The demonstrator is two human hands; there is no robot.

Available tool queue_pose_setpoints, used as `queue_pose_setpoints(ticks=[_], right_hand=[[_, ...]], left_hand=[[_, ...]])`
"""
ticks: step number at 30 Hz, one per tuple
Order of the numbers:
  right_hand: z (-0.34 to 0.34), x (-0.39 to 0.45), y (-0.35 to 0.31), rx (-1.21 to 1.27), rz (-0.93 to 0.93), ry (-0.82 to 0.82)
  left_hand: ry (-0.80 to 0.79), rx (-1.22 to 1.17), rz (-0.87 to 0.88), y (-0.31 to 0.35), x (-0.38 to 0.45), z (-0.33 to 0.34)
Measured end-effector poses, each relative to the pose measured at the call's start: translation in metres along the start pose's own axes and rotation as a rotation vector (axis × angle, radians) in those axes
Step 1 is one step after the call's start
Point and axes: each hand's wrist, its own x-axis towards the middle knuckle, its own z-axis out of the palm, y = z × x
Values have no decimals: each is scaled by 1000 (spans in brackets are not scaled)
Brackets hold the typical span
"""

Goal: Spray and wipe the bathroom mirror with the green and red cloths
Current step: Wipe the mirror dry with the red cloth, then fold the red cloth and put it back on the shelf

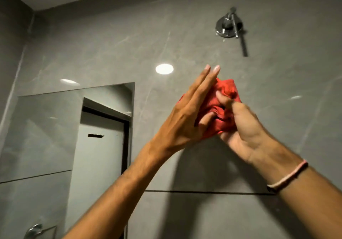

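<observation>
A crumpled red cloth [221, 107] is bunched between both hands, raised in front of the grey tiled wall. My right hand [240, 127] grips it from the right, thumb pressed into the folds. My left hand [185, 114] lies flat against its left side, fingers straight and pointing up, thumb tucked under the cloth. The mirror [46, 137] hangs on the wall to the left of the hands, apart from them, and reflects a pale door. No green cloth or spray bottle is in view.
A chrome wall fitting with a rod [230, 24] sticks out of the tiles above the hands. A chrome fixture [35, 230] shows at the mirror's bottom left. A bracelet [288, 176] is on the right wrist.
</observation>
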Motion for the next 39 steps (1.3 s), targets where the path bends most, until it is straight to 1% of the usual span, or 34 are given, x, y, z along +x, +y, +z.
queue_pose_setpoints(ticks=[1, 2, 3, 5, 6, 7, 8, 9, 11, 12, 13, 15, 17, 18, 20, 22, 23, 25, 28, 30, 32, 34, 35, 37, 39], right_hand=[[-11, -6, -1, 13, -10, 55], [-20, -11, -1, 32, -12, 82], [-28, -16, -2, 60, -14, 97], [-46, -25, -6, 106, -14, 109], [-56, -30, -7, 114, -11, 108], [-64, -33, -7, 118, -6, 95], [-69, -38, -7, 119, -3, 77], [-75, -44, -4, 112, -1, 66], [-82, -61, 3, 76, 8, 65], [-86, -72, 8, 65, 14, 71], [-91, -82, 11, 62, 16, 77], [-104, -106, 16, 65, -5, 106], [-120, -138, 20, 16, -2, 162], [-126, -154, 23, -50, 20, 213], [-146, -196, 36, -200, 88, 305], [-168, -242, 50, -297, 147, 410], [-179, -257, 57, -344, 170, 476], [-207, -301, 77, -475, 273, 591], [-251, -369, 106, -698, 527, 621], [-281, -423, 127, -742, 735, 625], [-306, -476, 150, -756, 958, 627], [-325, -529, 181, -841, 1177, 641], [-330, -551, 195, -892, 1256, 649], [-339, -593, 226, -947, 1356, 668], [-347, -622, 251, -929, 1423, 700]], left_hand=[[46, -66, -14, 7, -3, 7], [122, -155, -73, 13, -8, 12], [224, -230, -169, 18, -13, 15], [431, -362, -456, 27, -20, 22], [475, -470, -624, 32, -23, 27], [449, -626, -774, 34, -27, 30], [360, -780, -890, 37, -31, 35], [250, -892, -968, 42, -36, 41], [80, -992, -1017, 58, -49, 58], [50, -989, -1006, 68, -56, 67], [52, -978, -996, 77, -62, 76], [113, -948, -1003, 96, -77, 95], [153, -895, -1016, 119, -96, 111], [157, -867, -1011, 131, -105, 119], [147, -845, -1065, 163, -130, 135], [106, -835, -1132, 198, -163, 147], [73, -824, -1156, 208, -176, 150], [-59, -859, -1300, 238, -221, 165], [-312, -942, -1531, 282, -292, 179], [-495, -950, -1661, 319, -343, 188], [-646, -897, -1779, 361, -392, 198], [-819, -813, -1861, 406, -437, 209], [-889, -769, -1887, 424, -455, 214], [-975, -681, -1965, 456, -490, 228], [-1020, -617, -2035, 475, -515, 242]])
